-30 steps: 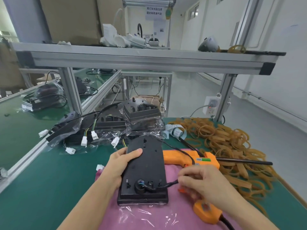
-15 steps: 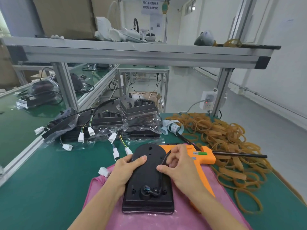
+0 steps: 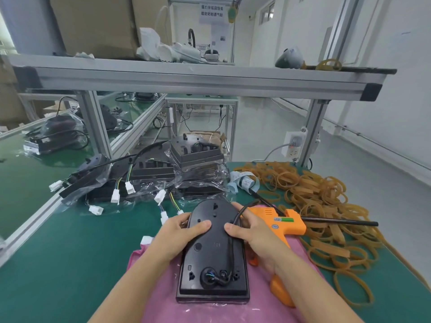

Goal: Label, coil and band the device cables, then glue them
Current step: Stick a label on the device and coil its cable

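Observation:
A black device (image 3: 213, 255) lies back-up on a pink bag (image 3: 163, 297) in front of me. Its black cable (image 3: 231, 248) leaves a hole near the bottom edge and runs up the right side. My left hand (image 3: 179, 234) grips the device's left edge, thumb on top. My right hand (image 3: 251, 231) grips the right edge, thumb on the back, with the cable passing between its fingers. An orange glue gun (image 3: 284, 227) lies under and behind my right hand.
Loose rubber bands (image 3: 321, 201) are heaped at the right. Bagged black devices (image 3: 163, 173) with white connectors (image 3: 115, 195) are piled behind. A roll of labels (image 3: 245, 183) sits by them. An aluminium shelf (image 3: 198, 78) spans overhead; a socket (image 3: 293, 143) hangs on its right post.
My right hand left the cable near the device's bottom and moved up to its right edge. The device has shifted towards me and both thumbs now lie on its back.

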A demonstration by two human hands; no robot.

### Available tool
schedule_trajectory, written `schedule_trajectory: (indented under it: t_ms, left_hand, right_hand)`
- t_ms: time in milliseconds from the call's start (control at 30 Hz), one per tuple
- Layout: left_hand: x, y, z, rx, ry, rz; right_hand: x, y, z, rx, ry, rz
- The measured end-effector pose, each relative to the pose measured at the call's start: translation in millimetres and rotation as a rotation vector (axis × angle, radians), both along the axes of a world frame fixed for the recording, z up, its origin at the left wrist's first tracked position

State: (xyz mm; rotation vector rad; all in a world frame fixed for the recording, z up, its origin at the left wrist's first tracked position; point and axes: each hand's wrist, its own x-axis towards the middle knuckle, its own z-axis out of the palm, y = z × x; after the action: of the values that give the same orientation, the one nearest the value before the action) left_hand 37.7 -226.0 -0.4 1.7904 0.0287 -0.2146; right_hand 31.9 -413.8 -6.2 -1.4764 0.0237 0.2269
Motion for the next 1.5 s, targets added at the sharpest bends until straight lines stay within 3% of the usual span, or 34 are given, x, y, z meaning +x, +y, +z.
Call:
schedule_trajectory:
  t_ms: [100, 133, 200, 267, 367, 433, 567, 667, 933, 1200, 1400, 1500]
  left_hand:
    - [11.7, 2.0, 21.1, 0.813, -0.238, 0.106]
    - [14.5, -1.1, 29.4, 0.943, -0.372, 0.167]
    - [25.4, -12.7, 40.1, 0.988, -0.728, 0.092]
    - [38.9, -30.7, 50.4, 0.948, -0.958, -0.249]
    - [58.6, -59.9, 59.0, 1.101, -0.85, -0.729]
    - [71.6, -70.2, 61.2, 1.266, -0.857, -0.794]
    - [96.9, -56.1, 70.2, 1.366, -0.983, -0.593]
    - [112.2, -29.1, 69.2, 1.254, -0.847, -0.463]
    - [90.3, -16.3, 37.5, 0.439, -0.549, -0.199]
    - [58.9, -8.1, 12.5, 0.044, -0.274, 0.063]
    - [46.1, -11.5, 8.7, -0.242, -0.143, 0.134]
    - [43.9, -19.1, 10.3, -0.295, -0.09, 0.137]
  right_hand:
    - [4.4, -0.8, -0.5, -0.032, -0.002, 0.007]
    - [5.8, -0.7, -0.4, -0.035, -0.009, 0.014]
    - [7.7, 1.4, 1.6, -0.074, -0.033, 0.038]
    - [8.6, 3.3, 4.6, -0.12, -0.06, 0.077]
    - [10.8, 5.0, 8.7, -0.206, -0.121, 0.114]
    - [11.5, 4.5, 9.9, -0.202, -0.114, 0.121]
    - [6.9, -2.2, 2.7, -0.063, -0.069, 0.122]
    - [5.9, -11.0, -7.1, 0.036, -0.047, 0.042]
    - [15.9, -16.3, -16.1, 0.28, -0.063, -0.196]
    - [22.0, -5.4, -19.2, 0.245, -0.15, -0.382]
    - [40.2, -2.2, -13.2, 0.19, -0.212, -0.453]
    - [51.5, 2.0, -8.6, 0.193, -0.221, -0.487]
